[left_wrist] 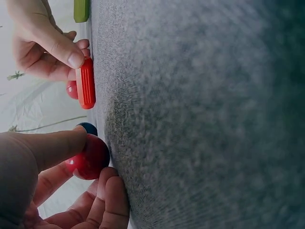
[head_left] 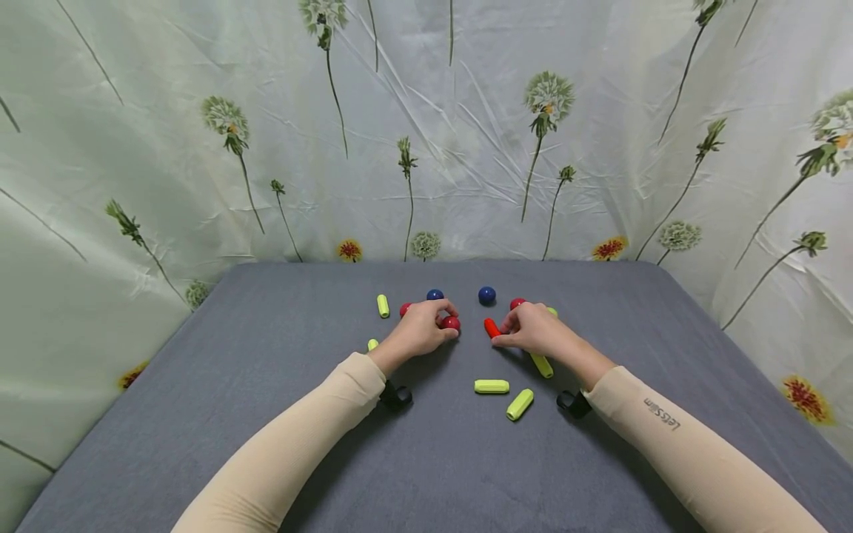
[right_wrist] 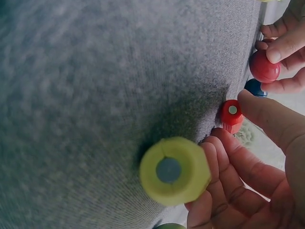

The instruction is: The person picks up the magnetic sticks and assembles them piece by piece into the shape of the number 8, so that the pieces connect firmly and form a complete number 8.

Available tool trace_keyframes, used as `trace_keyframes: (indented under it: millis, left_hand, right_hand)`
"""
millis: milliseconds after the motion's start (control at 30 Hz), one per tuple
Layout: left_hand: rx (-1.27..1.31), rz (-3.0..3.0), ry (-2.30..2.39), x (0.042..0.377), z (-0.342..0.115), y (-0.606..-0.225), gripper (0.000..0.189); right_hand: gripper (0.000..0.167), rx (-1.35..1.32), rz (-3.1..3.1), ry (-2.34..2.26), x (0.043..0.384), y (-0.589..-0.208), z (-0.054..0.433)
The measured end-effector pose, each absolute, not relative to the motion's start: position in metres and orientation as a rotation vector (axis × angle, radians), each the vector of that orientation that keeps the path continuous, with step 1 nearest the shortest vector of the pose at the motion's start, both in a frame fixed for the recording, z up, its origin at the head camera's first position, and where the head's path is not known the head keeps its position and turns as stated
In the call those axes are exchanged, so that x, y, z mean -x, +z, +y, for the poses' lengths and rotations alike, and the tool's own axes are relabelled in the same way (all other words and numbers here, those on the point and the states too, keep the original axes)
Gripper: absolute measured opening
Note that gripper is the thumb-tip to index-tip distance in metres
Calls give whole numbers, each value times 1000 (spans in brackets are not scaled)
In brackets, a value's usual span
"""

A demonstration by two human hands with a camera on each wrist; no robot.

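Note:
On the grey cloth, my left hand [head_left: 423, 329] pinches a shiny red ball [left_wrist: 90, 158] between thumb and fingers. To its right, my right hand [head_left: 537, 329] holds a short red ribbed rod [head_left: 492, 328] by thumb and fingertips. A round metal disc shows in the rod's end in the right wrist view. The ball and rod are apart, with a gap between the hands. Close below the right hand lies a yellow-green rod [right_wrist: 175, 171], its end facing the right wrist camera. Another red ball [head_left: 406, 309] sits just behind the left hand, partly hidden by it.
Two blue balls [head_left: 487, 295] are at the back, and a red ball [head_left: 517, 303] is behind the right hand. Several yellow-green rods lie around, including one [head_left: 492, 386] in front and one [head_left: 383, 306] at left. A flowered curtain [head_left: 480, 148] hangs behind the table.

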State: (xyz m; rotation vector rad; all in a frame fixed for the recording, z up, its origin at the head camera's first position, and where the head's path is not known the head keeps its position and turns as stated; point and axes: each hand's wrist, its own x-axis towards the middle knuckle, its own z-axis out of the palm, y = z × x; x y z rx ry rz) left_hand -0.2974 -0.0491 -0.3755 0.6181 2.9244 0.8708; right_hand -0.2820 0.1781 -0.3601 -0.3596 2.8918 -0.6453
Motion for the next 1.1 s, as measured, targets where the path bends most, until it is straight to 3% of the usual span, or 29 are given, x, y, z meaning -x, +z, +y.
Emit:
trace_keyframes:
  millis: [467, 1100]
  left_hand:
    - [-464, 2859, 997, 295, -54, -373, 26]
    - [-375, 2845, 1033, 294, -61, -374, 26]
  right_hand:
    - [15, 385, 2886, -667, 283, -360, 179]
    - [14, 489, 2887, -661, 288, -363, 182]
